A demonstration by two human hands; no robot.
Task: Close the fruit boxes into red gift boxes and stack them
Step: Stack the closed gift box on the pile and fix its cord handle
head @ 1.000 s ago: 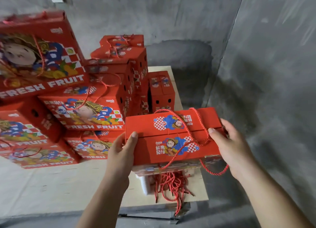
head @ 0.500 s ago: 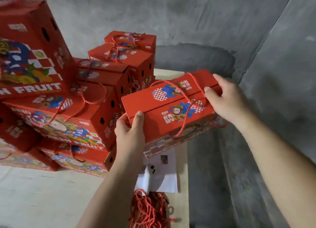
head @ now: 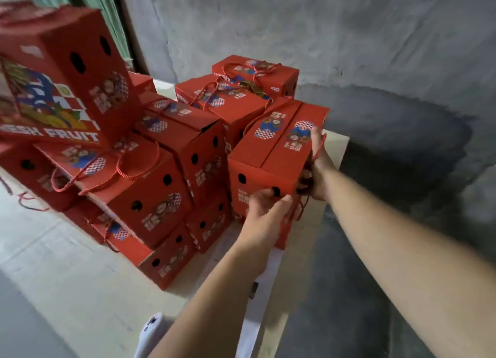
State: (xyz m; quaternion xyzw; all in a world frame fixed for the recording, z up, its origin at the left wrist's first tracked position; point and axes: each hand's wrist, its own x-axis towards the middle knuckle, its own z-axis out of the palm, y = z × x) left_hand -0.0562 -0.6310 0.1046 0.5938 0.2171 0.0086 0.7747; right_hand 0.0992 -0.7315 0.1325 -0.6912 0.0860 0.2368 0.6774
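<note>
A closed red gift box (head: 279, 148) is held at the right edge of the pile, its two top flaps meeting along a centre seam and its rope handle trailing down the right side. The left hand (head: 264, 210) grips the near end face low down, fingers curled round the bottom corner beside a vent hole, probably to carry the weight. The right hand (head: 316, 167) clasps the right side wall, thumb up on the top flap, which likely keeps that flap from springing up while the box is steered. So both hands are clamped on the same box, well apart from each other. The box sits just beside the stacked boxes (head: 166, 169) to its left, over the pale worktop (head: 335, 148); whether its base already rests on something is hidden. Further boxes (head: 236, 99) lie behind it, handles on top. It looks set to join the stack, level with its neighbours
</note>
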